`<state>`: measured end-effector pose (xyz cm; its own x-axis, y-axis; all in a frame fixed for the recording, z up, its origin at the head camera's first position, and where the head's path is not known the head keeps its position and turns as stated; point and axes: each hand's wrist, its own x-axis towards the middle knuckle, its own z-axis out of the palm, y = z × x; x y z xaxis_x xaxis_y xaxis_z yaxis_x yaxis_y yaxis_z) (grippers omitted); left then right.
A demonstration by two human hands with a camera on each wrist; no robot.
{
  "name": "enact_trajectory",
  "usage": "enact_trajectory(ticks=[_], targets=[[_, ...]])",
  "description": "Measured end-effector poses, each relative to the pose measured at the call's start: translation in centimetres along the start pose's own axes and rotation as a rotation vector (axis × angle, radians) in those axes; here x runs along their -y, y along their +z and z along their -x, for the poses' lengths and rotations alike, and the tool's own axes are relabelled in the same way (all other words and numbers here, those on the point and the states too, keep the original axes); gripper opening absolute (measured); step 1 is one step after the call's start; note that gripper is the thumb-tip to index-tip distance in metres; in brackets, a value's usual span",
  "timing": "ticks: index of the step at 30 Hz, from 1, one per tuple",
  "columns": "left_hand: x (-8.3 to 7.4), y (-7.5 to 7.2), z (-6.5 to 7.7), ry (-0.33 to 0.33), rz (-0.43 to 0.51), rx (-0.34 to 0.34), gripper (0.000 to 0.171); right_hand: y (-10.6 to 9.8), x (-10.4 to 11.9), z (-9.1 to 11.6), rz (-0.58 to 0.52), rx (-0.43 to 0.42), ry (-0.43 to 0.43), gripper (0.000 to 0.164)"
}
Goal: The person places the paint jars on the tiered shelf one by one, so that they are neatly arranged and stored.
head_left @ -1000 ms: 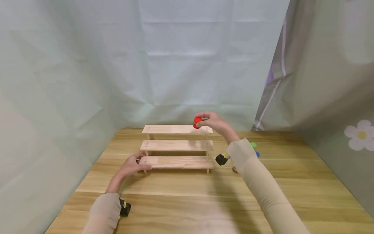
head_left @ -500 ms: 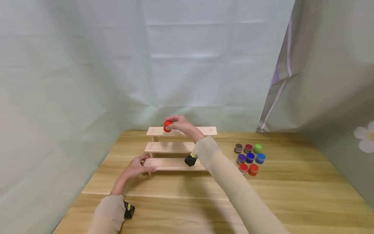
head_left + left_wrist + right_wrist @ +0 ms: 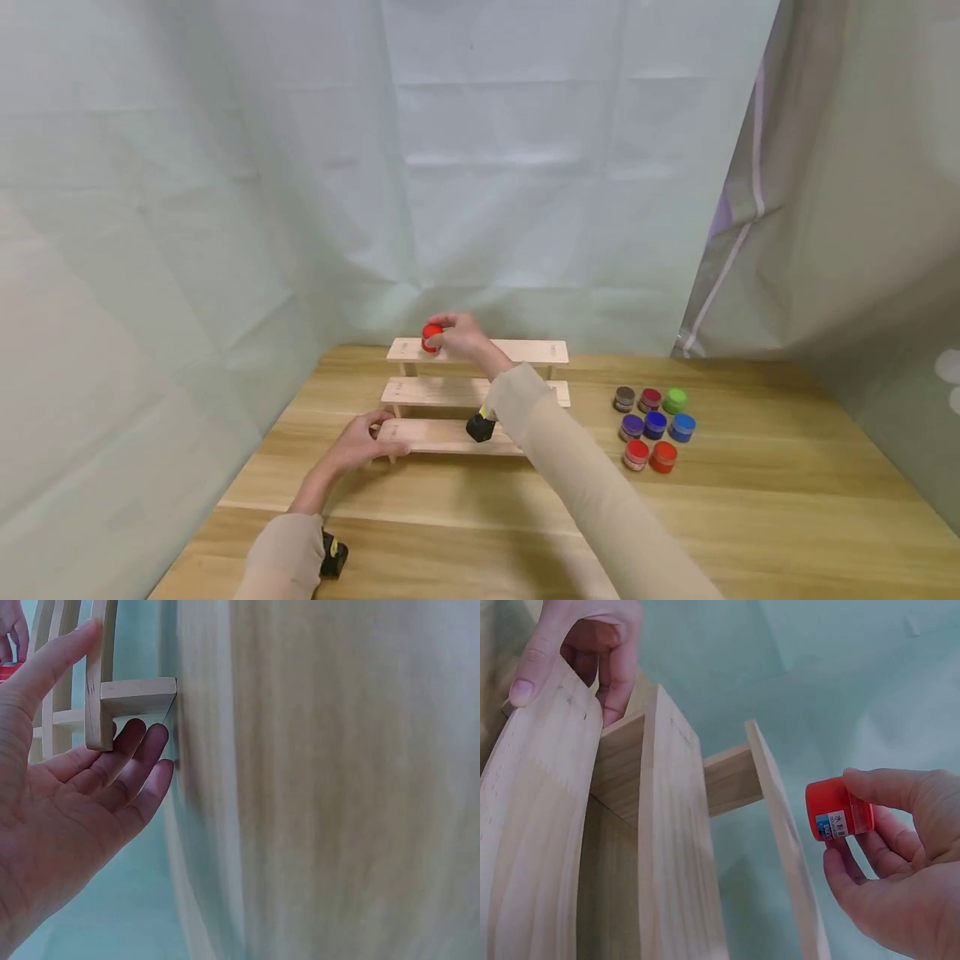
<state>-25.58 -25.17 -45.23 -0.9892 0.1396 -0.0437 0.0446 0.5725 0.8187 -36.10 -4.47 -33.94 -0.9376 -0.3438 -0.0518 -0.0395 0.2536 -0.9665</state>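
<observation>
A small red paint jar (image 3: 838, 809) with a printed label is pinched between the thumb and fingers of my right hand (image 3: 461, 336). In the right wrist view a gap shows between the jar and the top board, and in the head view it overlaps that board's left end. The three-step wooden rack (image 3: 442, 435) has pale boards, one higher behind another. My left hand (image 3: 358, 443) grips the left end of its lowest board, thumb on top. In the left wrist view, the fingers (image 3: 142, 761) of that hand curl beneath the board.
Several lidded paint jars stand in rows on the wooden table (image 3: 780, 508) right of the rack, among them a green jar (image 3: 675, 401), a blue jar (image 3: 682, 427) and a red jar (image 3: 663, 457). A pale sheet (image 3: 510, 167) hangs behind the table.
My right hand has carried the red paint jar left, from over the top board's right part to its left end, then slightly lower. The left hand keeps its grip on the rack. The head view has shifted.
</observation>
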Motion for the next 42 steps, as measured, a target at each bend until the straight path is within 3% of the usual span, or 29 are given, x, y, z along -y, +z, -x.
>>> enact_trajectory(ticks=[11, 18, 29, 34, 42], targets=[[-0.5, -0.3, -0.5, 0.012, -0.035, 0.016, 0.073, 0.2, -1.4, -0.3, -0.007, -0.041, -0.042, 0.052], [-0.2, -0.7, -0.9, 0.008, -0.037, 0.021, 0.073, -1.3, -1.2, 1.5, -0.038, -0.06, -0.026, 0.052], [0.9, -2.5, 0.2, 0.0, -0.048, 0.031, 0.074, -3.8, 0.0, 4.9, 0.003, -0.053, -0.096, 0.045], [1.0, -3.5, 0.7, 0.002, -0.069, 0.021, 0.075, -6.2, -0.1, 7.4, 0.016, -0.044, -0.124, 0.045], [0.9, -3.7, 0.2, 0.013, -0.047, 0.034, 0.074, -12.7, -2.2, 11.6, 0.034, -0.151, -0.103, 0.046]])
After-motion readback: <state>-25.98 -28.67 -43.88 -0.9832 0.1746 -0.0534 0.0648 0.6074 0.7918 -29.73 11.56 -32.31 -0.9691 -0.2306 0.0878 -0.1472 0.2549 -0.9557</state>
